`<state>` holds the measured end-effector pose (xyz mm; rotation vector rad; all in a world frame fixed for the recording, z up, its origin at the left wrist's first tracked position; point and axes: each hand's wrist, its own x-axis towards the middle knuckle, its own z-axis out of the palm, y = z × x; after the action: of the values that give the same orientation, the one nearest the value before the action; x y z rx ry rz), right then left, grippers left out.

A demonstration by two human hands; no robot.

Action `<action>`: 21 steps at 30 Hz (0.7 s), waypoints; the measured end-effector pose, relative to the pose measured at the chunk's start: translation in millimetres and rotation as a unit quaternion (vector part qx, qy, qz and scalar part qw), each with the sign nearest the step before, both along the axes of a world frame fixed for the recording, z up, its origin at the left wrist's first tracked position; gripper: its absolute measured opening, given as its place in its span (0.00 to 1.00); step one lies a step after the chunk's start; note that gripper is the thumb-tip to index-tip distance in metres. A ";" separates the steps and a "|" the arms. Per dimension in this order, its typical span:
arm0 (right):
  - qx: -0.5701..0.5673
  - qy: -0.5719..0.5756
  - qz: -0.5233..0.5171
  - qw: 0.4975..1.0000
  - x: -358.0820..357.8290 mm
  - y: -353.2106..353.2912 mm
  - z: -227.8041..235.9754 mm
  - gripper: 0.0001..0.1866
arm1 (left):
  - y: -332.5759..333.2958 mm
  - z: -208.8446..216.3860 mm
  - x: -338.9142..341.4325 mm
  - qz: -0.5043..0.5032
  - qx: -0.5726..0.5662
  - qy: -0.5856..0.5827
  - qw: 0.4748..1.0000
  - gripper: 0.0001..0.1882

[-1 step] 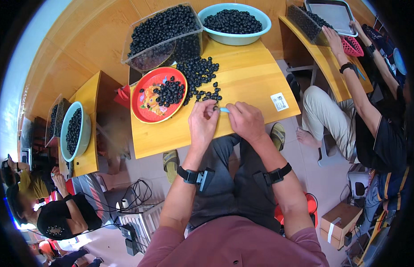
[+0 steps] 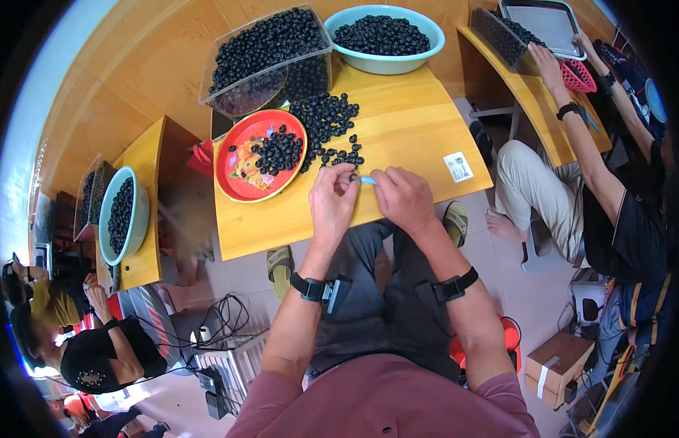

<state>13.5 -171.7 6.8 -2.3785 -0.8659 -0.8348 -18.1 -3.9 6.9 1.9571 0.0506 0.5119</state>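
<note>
Near the table's front edge, my left hand point(image 2: 333, 198) pinches a small dark round piece point(image 2: 354, 177) between thumb and fingers. My right hand point(image 2: 405, 196) is closed around a slim tool with a light blue end point(image 2: 367, 180), which points at that piece; the tip is too small to make out. Just beyond my hands lies a loose pile of small black bead-like pieces point(image 2: 325, 117) on the yellow wooden table point(image 2: 412, 124). To its left, a round red tray point(image 2: 233, 191) with a printed picture holds more of them.
A clear plastic bin point(image 2: 263, 91) and a pale blue basin point(image 2: 387, 66), both full of black pieces, stand at the back. A white label point(image 2: 458, 167) lies at the table's right. Other people work at tables on both sides; a cardboard box point(image 2: 558, 365) stands on the floor.
</note>
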 end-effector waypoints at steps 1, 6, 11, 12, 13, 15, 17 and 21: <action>-0.001 0.000 0.002 1.000 0.3 0.2 0.0 0.04 | -0.2 0.1 0.0 0.000 0.000 0.000 1.000 0.14; -0.007 0.003 -0.001 1.000 -0.7 0.2 0.8 0.03 | -0.4 -2.6 0.1 -0.003 -0.011 -0.001 1.000 0.14; -0.003 0.006 0.001 1.000 0.0 0.8 0.0 0.03 | 1.1 -13.0 3.5 -0.017 -0.093 0.005 0.996 0.15; -0.002 0.013 0.003 1.000 0.2 1.1 0.2 0.03 | 2.3 -14.9 3.7 -0.027 -0.138 0.012 0.990 0.15; -0.001 0.021 0.005 1.000 0.4 1.5 0.4 0.03 | 4.5 -16.7 3.1 -0.027 -0.137 0.011 0.990 0.15; -0.002 0.025 -0.012 1.000 2.3 0.5 -2.4 0.03 | 6.1 -15.8 2.6 -0.050 -0.224 0.029 0.973 0.16; -0.002 0.029 -0.028 0.999 2.8 0.2 -3.8 0.02 | 7.8 -13.7 1.4 -0.049 -0.219 0.027 0.974 0.16; -0.004 0.026 -0.036 0.999 1.9 1.1 -3.9 0.02 | 3.7 -8.6 -0.9 -0.042 -0.231 0.026 0.972 0.17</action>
<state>15.4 -170.6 2.8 -2.4403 -0.7675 -0.7936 -19.0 -0.2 -1.7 1.5086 0.1093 0.3533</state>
